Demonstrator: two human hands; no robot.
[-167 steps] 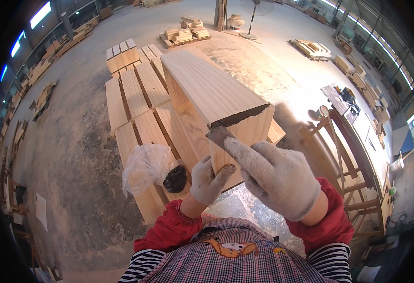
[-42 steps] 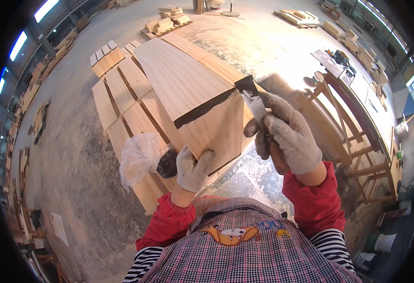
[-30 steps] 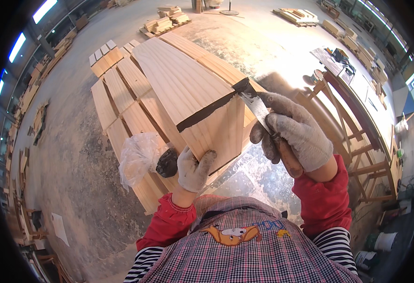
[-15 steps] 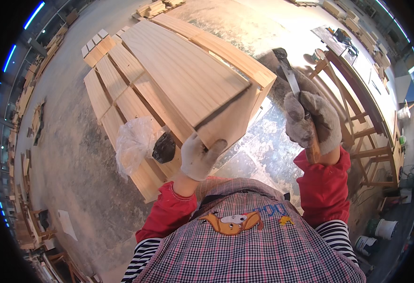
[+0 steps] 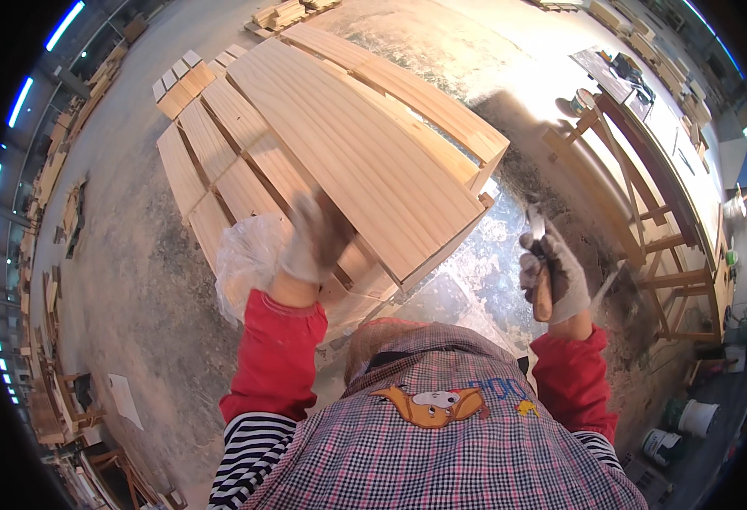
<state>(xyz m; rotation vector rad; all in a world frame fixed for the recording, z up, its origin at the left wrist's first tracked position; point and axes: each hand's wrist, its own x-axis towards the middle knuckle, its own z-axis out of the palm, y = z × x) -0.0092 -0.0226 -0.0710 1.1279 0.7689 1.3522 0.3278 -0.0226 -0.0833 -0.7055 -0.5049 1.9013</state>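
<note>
We see the big pale wooden box (image 5: 365,153) stretching up and away to the left, our gloved left hand (image 5: 315,242) pressed on its near end, blurry so maybe gripping, while our right hand (image 5: 552,272) holds a flat scraper (image 5: 536,228) off beside it.

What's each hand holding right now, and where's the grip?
The right hand grips a scraper by its wooden handle, blade pointing up, clear of the wood. The left hand rests on the wooden panel; whether it grips it cannot be told.
</note>
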